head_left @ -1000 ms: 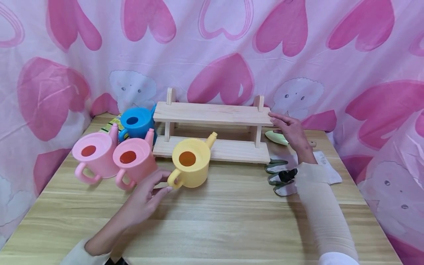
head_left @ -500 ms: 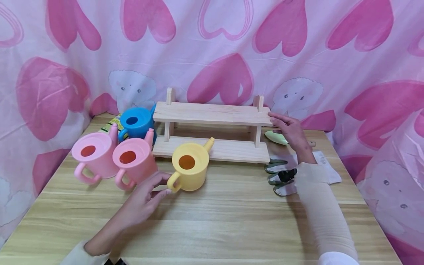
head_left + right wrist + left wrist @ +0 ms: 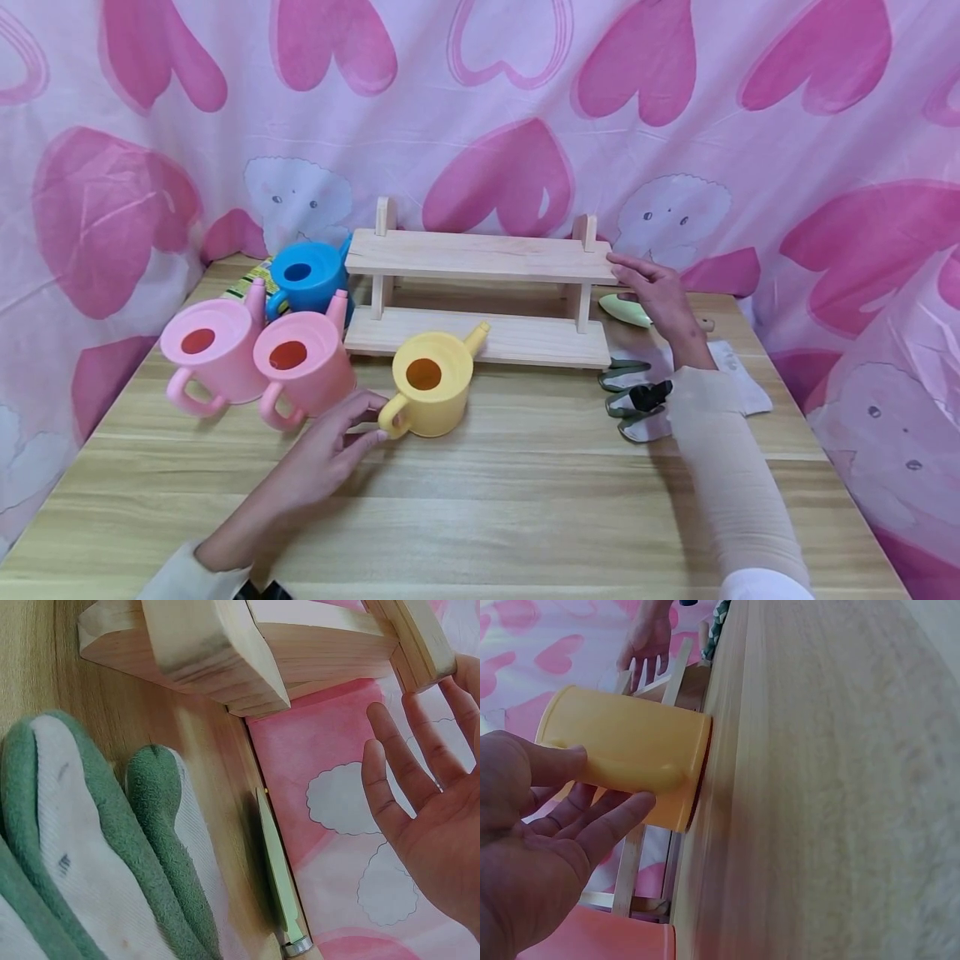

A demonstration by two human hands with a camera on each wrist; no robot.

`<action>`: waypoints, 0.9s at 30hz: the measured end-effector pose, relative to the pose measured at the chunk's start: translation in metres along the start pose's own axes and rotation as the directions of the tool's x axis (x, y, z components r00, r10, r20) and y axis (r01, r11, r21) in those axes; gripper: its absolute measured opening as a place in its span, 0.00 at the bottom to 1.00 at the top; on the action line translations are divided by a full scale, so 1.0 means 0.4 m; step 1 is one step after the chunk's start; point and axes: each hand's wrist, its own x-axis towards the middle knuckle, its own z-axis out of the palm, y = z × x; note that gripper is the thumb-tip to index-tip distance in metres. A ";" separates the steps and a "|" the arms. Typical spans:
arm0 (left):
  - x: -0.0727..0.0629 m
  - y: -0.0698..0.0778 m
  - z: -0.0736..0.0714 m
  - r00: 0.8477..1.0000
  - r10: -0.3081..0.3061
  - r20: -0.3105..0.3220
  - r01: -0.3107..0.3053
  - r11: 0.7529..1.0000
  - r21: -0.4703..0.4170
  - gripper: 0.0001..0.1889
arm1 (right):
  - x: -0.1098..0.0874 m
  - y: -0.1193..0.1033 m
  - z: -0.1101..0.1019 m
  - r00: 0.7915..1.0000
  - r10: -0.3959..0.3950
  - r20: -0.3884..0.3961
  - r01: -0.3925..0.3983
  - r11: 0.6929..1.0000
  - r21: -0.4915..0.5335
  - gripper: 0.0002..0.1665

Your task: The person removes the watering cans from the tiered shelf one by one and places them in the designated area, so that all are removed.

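A yellow watering can (image 3: pixel 442 400) stands in front of a two-tier wooden shelf (image 3: pixel 480 254), its spout pointing back and right. My left hand (image 3: pixel 330 450) pinches its handle between thumb and fingers; in the left wrist view, the thumb (image 3: pixel 559 763) lies on one side of the handle and the fingers on the other. My right hand (image 3: pixel 663 304) touches the right end of the shelf's upper board with its fingertips. In the right wrist view its fingers (image 3: pixel 420 750) are extended, and the other ones stand free below the board end.
Two pink watering cans (image 3: pixel 217 367) and a blue watering can (image 3: pixel 318 287) stand left of the shelf, a yellow-green packet (image 3: pixel 251 282) behind them. On the right lie green-and-white gloves (image 3: pixel 637 379) and a trowel with a light green blade (image 3: pixel 625 311). A heart-patterned curtain (image 3: pixel 495 100) hangs behind.
The yellow watering can has come down and slightly toward me, away from the lower shelf board, with my left hand at its handle. My right hand has stayed at the shelf end.
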 end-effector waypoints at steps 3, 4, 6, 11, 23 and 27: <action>0.000 -0.002 0.000 1.000 0.019 0.005 -0.019 1.000 0.001 0.15 | 0.000 -0.003 0.001 1.000 -0.002 0.001 0.002 1.000 0.003 0.30; 0.000 -0.002 0.001 1.000 0.020 0.004 -0.020 1.000 -0.003 0.15 | 0.000 -0.003 0.001 1.000 -0.003 0.000 0.003 1.000 0.004 0.30; 0.000 -0.002 0.001 1.000 0.020 0.001 -0.020 1.000 0.005 0.16 | 0.000 -0.002 0.000 1.000 -0.004 0.002 0.004 1.000 0.008 0.30; 0.001 -0.001 -0.001 1.000 0.019 0.000 -0.019 1.000 0.007 0.17 | -0.002 0.000 0.000 1.000 -0.005 0.004 0.005 1.000 0.002 0.30; -0.007 0.028 -0.014 0.998 -0.064 0.002 0.063 0.983 0.171 0.22 | -0.003 0.001 0.000 1.000 -0.005 0.000 0.005 1.000 -0.031 0.31; -0.023 0.076 -0.019 0.998 -0.006 -0.056 0.027 0.925 0.378 0.24 | -0.002 0.003 0.000 1.000 -0.013 -0.003 0.013 0.999 -0.042 0.30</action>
